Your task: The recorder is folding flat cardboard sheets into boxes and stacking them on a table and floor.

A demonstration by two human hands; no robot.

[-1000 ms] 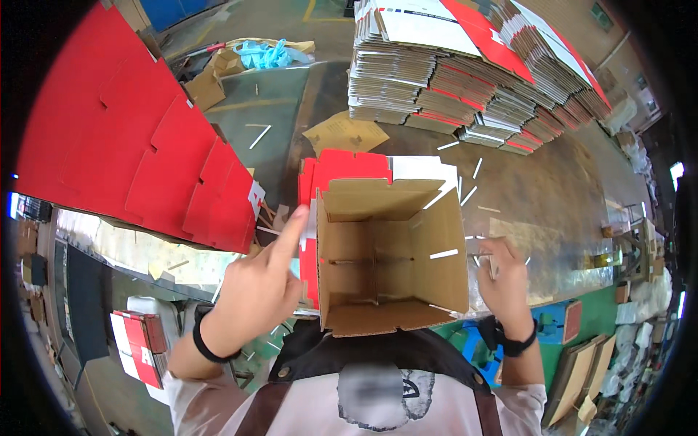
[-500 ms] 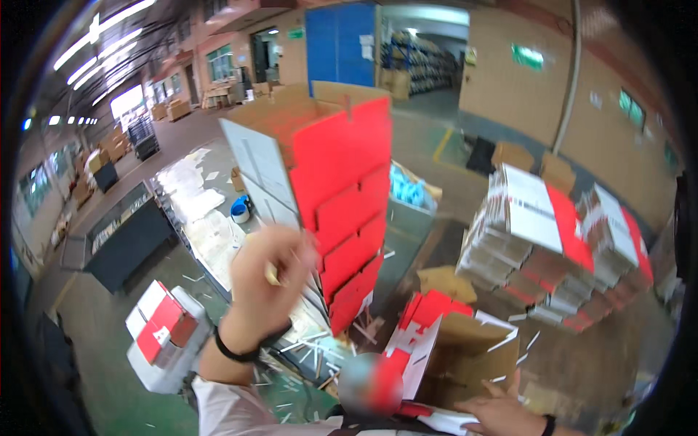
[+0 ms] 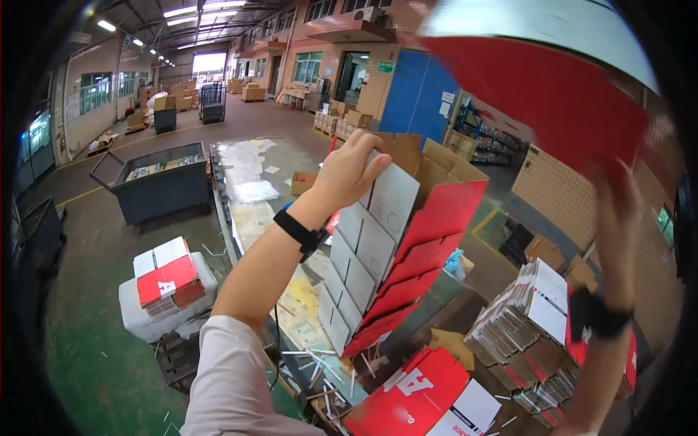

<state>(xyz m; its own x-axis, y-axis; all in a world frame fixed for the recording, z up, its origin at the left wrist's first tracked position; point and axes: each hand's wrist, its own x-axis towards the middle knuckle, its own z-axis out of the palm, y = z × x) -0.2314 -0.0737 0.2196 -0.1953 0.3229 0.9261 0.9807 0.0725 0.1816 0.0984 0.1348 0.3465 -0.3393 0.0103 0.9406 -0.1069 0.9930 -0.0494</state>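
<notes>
A dark grey cart [image 3: 161,192] stands on the factory floor at far left; nearer, a bundle of folded red-and-white cartons [image 3: 169,276] rests on a white block, apparently to keep it off the green floor. At centre, the worker's left hand [image 3: 350,171] is clamped over the white upper rim of a tower of open cartons [image 3: 430,251] — seated one inside another, probably to save room on the workbench [image 3: 435,296] — and the grip looks meant to steady it from the top. White strips [image 3: 327,367] litter the tower's foot. Just right of them, a red-and-white carton [image 3: 407,389] lies before the worker, with flattened cartons [image 3: 518,330] piled beyond, seemingly within reach. At upper right, the right hand [image 3: 616,192] is raised against the underside of another carton [image 3: 542,98], held high, perhaps for clearance — motion blur hides whether its fingers close on the cardboard.
</notes>
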